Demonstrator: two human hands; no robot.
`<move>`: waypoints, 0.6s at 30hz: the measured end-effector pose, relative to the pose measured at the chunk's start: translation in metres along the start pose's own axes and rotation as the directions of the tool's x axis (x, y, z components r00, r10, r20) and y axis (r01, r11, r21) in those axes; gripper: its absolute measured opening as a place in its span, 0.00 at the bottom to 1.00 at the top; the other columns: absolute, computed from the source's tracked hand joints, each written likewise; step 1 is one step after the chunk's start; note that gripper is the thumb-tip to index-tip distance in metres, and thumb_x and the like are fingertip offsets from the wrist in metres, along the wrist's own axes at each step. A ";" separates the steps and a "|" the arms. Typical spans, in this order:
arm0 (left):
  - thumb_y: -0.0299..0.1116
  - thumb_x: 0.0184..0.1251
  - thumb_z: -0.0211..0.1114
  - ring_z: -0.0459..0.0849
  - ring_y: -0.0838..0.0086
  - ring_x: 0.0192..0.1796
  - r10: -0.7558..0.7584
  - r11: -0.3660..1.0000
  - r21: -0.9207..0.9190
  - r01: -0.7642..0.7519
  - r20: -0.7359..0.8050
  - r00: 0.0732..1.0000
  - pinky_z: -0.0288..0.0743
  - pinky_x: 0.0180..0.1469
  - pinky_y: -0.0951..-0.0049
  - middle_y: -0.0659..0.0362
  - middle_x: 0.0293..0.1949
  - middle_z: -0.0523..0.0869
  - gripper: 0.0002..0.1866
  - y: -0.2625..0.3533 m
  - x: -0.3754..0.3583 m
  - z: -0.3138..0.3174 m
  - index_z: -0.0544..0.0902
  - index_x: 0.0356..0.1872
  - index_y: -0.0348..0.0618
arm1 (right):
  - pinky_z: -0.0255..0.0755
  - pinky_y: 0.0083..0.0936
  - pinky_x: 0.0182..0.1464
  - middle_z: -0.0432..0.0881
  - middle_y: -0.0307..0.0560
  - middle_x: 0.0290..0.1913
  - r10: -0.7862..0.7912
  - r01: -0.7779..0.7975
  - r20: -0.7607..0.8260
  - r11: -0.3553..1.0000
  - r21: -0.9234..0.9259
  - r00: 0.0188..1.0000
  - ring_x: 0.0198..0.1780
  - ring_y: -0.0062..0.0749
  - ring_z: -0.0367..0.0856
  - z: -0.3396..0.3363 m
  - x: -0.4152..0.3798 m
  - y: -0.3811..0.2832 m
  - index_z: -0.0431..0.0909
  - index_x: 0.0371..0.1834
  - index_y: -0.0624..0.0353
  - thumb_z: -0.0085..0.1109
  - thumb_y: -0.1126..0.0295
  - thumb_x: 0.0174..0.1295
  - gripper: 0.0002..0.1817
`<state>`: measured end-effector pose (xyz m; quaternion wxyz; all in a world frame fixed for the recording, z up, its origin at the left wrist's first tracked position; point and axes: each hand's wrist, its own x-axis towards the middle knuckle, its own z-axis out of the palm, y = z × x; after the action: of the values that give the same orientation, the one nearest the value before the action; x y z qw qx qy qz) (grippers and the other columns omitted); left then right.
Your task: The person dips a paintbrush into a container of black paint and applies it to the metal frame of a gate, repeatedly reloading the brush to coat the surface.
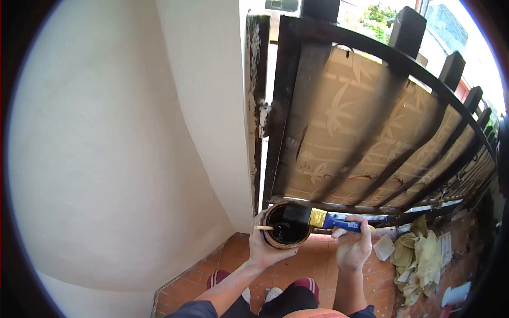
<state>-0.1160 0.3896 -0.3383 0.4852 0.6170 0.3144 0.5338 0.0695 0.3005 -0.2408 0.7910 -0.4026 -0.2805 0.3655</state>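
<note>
My left hand point(264, 249) is wrapped round the side of a round can point(288, 245) of dark paint, with a light wooden stick point(263, 228) leaning in it. My right hand point(354, 243) grips the blue handle of a paintbrush point(342, 223). The brush lies level, its yellow ferrule by the can's right rim and its dark bristles over the can's opening. Just beyond the can stands a dark metal gate point(280, 106) with curved top rail and tan bamboo-patterned panels behind its bars.
A pale wall point(106, 148) rises at the left. On the tiled floor point(313, 259), to the right, lie crumpled yellowish cloth point(419, 262), a white square container point(384, 247) and a white cup-like item point(456, 294). My feet show below the can.
</note>
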 end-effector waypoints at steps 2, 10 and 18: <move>0.40 0.33 0.92 0.80 0.60 0.65 -0.012 1.000 0.025 0.012 -0.012 1.000 0.74 0.69 0.59 0.49 0.63 0.79 0.57 0.045 0.024 0.005 0.70 0.70 0.34 | 0.75 0.31 0.45 0.86 0.53 0.28 -0.051 0.057 -0.136 0.998 0.041 0.989 0.33 0.38 0.83 0.027 0.011 -0.035 0.79 0.52 0.66 0.41 0.53 0.83 0.25; 0.35 0.35 0.90 0.83 0.66 0.62 0.072 0.979 0.197 -0.050 -0.105 0.992 0.78 0.67 0.65 0.52 0.60 0.81 0.53 0.166 0.088 0.011 0.69 0.67 0.35 | 0.71 0.29 0.45 0.89 0.54 0.37 0.098 -0.098 -0.010 0.994 0.048 0.995 0.40 0.37 0.87 0.095 0.043 -0.128 0.78 0.58 0.71 0.41 0.54 0.82 0.27; 0.46 0.35 0.91 0.77 0.49 0.67 0.067 0.955 0.292 -0.052 -0.041 0.997 0.72 0.70 0.51 0.42 0.65 0.75 0.64 0.155 0.117 -0.011 0.62 0.74 0.30 | 0.72 0.31 0.52 0.90 0.63 0.45 0.120 -0.120 0.008 0.989 0.090 0.993 0.46 0.40 0.85 0.116 0.042 -0.127 0.72 0.61 0.70 0.43 0.56 0.80 0.25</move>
<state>-0.1191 0.4472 -0.1521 0.3650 0.6771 0.3827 0.5117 0.0528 0.3327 -0.0678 0.7845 -0.3823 -0.2401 0.4252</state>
